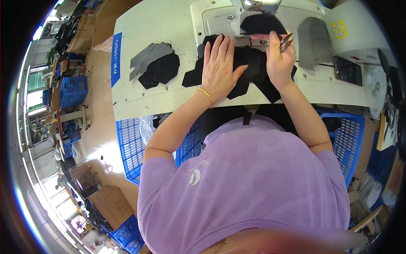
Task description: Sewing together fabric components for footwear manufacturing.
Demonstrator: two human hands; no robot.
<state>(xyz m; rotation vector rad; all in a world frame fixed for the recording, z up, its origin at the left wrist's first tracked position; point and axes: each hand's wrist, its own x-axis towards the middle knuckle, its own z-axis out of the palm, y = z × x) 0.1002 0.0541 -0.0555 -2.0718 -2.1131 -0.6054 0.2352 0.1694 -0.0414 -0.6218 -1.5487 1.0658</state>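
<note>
My left hand [219, 67] lies flat, fingers stretched out, on a pile of black fabric pieces [249, 63] at the front of the white sewing table [190, 95]. My right hand [280, 67] is closed round small metal thread snips [286, 42], whose pointed blades stick out to the right. The fingertips of that hand reach the near edge of a curved black fabric piece [263, 24]. This piece sits under the sewing machine's head [260, 5]; the needle area is hidden. Whether the right fingers pinch the piece, I cannot tell.
Left on the table lie grey fabric pieces [151, 57] and black ones [165, 70]. A grey stack [315, 42] and a dark phone [347, 69] are at right. Blue baskets [129, 146] stand below the table's front edge. Cartons [111, 205] stand on the floor.
</note>
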